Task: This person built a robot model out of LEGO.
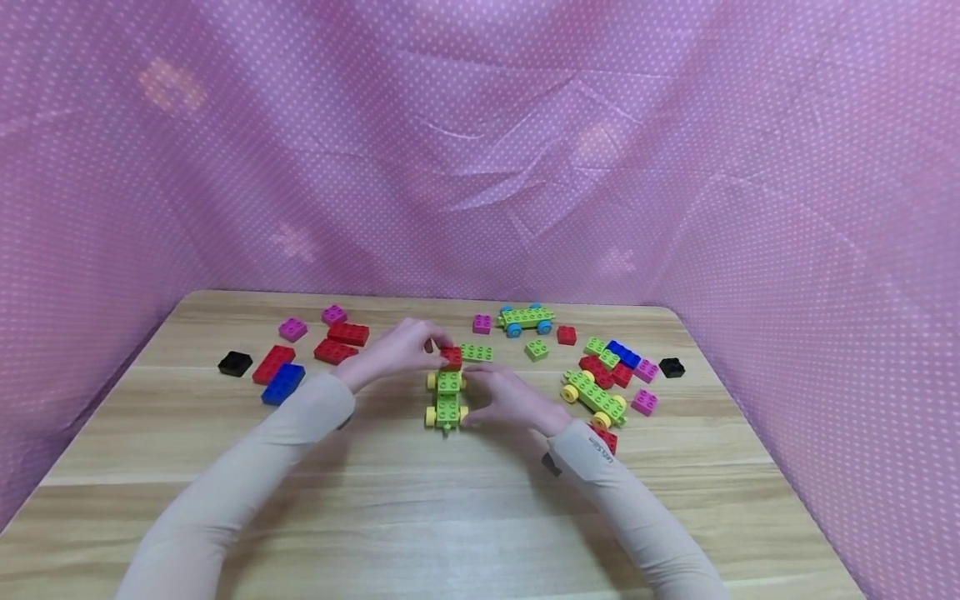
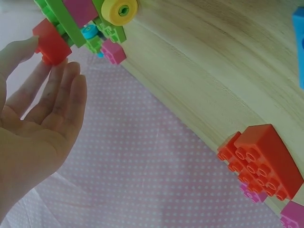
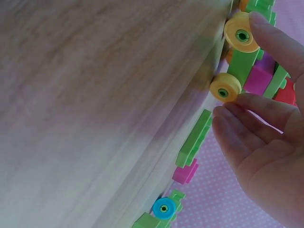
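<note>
"What's the right hand [image 1: 510,400] doing?"
"Gripping the toy car [image 1: 447,408] by its yellow wheels [image 3: 223,85], mid-way along the table [image 1: 420,517]."
"And the left hand [image 1: 397,348]?"
"Pinching a red brick [image 1: 451,359] at the car's far end. Beyond stands a blue-wheeled car [image 1: 526,317]."

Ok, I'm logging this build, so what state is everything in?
Red brick: pinched in the left fingers, seating unclear.
Middle yellow-wheeled base: on its wheels, bricks stacked on top.
Right fingers: spread at the middle base's wheels.
Other yellow-wheeled base: upright, bare.
Blue-wheeled base: upright, bare.
Other bricks: scattered, some possibly joined.
</note>
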Available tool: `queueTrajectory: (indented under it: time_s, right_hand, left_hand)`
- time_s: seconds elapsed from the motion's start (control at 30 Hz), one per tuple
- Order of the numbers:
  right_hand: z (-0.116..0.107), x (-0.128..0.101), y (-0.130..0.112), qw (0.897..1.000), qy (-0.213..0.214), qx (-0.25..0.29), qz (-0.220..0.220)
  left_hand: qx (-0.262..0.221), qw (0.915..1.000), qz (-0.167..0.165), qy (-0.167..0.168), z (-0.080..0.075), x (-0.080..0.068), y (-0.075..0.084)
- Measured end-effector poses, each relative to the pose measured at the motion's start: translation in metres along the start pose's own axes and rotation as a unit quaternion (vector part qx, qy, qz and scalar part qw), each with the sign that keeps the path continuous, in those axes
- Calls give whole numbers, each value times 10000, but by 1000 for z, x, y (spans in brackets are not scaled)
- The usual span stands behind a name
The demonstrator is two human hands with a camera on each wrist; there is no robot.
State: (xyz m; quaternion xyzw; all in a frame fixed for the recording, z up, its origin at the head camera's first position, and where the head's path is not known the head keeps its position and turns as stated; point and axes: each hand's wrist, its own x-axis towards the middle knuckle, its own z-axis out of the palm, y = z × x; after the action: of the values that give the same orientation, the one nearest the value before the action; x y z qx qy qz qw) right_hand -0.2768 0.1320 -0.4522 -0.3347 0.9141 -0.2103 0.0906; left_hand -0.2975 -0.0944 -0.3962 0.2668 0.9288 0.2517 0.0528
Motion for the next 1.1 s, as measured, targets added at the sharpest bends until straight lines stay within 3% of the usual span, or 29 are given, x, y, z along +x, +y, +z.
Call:
queueTrajectory:
  time_s: [0.2, 0.53, 1.1]
  right_hand:
    - [-1, 1, -1, 10000, 3, -8, 12]
    - [-2, 2, -3, 9999, -51, 61, 150]
    - [-4, 6, -6, 9998, -43, 53, 160]
  left_hand:
    - [-61, 10000, 48, -7, -2, -1, -2]
    - [59, 9987, 468, 178, -4, -1, -12]
    - [-93, 9996, 252, -7, -7, 3, -10]
